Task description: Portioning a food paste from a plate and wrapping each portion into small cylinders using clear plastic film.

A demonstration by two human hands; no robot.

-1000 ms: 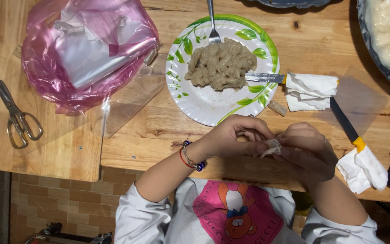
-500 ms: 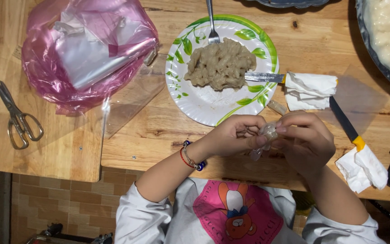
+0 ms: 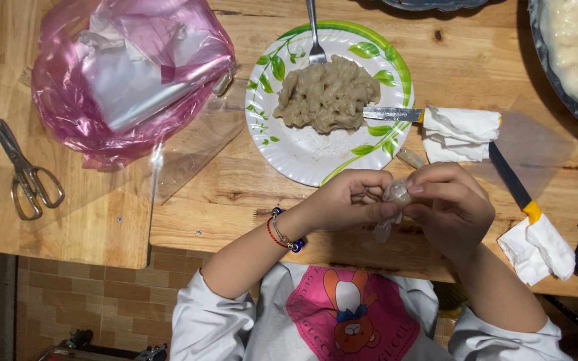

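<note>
plate ahead, bare wood leftward

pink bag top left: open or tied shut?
Open. The pink bag lies slack on the table, its mouth loose, with clear plastic sheets showing inside. No knot visible.

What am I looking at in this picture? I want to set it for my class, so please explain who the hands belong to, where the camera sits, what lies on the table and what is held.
There is no machine here: a person works with two bare hands, filmed from above by a camera worn on the head. The left hand and right hand together pinch a small clear wrapped piece over the wooden table. On the table lie a paper plate with green leaves holding brownish paste, a fork, a knife with its handle wrapped in tissue, a second knife, a pink plastic bag and scissors.
</note>
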